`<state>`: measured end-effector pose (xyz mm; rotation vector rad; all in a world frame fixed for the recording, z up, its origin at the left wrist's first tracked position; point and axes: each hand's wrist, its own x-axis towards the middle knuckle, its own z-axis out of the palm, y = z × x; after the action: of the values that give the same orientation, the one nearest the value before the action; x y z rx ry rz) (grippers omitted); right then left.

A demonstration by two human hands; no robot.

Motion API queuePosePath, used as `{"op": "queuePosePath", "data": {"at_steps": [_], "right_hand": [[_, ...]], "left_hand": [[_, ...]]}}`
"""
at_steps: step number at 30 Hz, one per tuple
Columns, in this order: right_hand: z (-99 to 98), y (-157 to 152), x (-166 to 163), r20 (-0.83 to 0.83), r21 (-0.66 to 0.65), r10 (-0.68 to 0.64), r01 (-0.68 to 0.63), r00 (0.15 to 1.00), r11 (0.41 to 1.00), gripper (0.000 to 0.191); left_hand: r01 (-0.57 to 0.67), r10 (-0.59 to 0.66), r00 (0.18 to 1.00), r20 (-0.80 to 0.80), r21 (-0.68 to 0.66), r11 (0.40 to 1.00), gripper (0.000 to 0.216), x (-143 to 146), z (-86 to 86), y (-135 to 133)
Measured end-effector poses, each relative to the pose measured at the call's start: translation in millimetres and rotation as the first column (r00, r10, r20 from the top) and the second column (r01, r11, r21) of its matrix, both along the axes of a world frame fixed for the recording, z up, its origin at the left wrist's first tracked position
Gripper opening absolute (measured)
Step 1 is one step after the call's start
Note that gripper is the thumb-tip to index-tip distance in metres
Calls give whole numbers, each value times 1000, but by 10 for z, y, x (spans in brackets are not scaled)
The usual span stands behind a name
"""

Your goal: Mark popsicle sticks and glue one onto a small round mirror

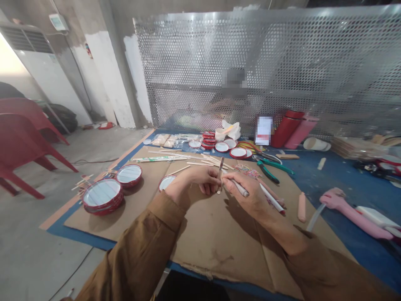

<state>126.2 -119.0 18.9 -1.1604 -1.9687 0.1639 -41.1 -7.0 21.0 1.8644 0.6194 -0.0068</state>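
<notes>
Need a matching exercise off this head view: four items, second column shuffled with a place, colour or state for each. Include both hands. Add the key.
Column 1
1. left hand
2. right hand
3. pliers
4. red bottle

Column 2
A. teal-handled
B. holds a thin flat stick
C. beside a pink bottle
D. holds a white pen

Right pairs: 1-B, 2-D, 3-A, 4-C

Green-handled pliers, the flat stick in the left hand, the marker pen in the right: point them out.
Green-handled pliers (267, 172): head view, on the nearer handle.
Flat stick (221, 166): head view, on its upper part.
Marker pen (241, 188): head view, on its barrel.
</notes>
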Motion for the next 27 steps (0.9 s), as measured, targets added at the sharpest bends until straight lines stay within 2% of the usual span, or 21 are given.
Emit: {"op": "queuePosePath", "data": {"at_steps": [22, 27], "right_hand": [[-7, 8, 6, 0, 17, -7, 7, 1000, 1000, 15], [2, 12, 9, -4, 35, -12, 12, 1000, 999, 14]], "left_hand": [[2, -1, 999, -35, 12, 1000, 14, 18, 78, -55], [6, -5, 1000, -14, 5, 1000, 16, 5, 41, -30]]}}
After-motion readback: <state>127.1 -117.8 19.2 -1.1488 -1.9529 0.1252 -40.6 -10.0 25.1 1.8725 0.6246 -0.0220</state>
